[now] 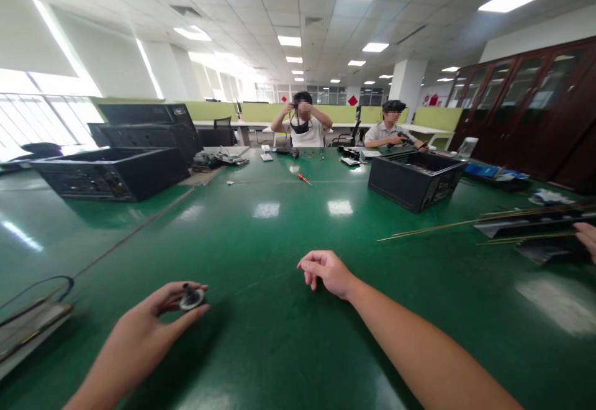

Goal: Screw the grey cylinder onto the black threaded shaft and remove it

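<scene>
My left hand (153, 320) pinches a small round part (192, 299) between thumb and fingers, just above the green table. The part has a pale toothed-looking rim and a dark stub rising from its middle; its exact kind is unclear. To the right, my right hand (326, 272) hovers over the table, apart from the left one. Its fingers are loosely curled and partly separated, and I see nothing in them. A red-handled screwdriver (303, 178) lies farther out on the table.
A black computer case (116, 174) stands at left, another open case (414, 177) at right. Thin brass-coloured rods (433, 230) and dark metal channels (531, 220) lie right, near another person's hand (586, 239). A flat metal device (32, 326) lies left. Two people sit opposite.
</scene>
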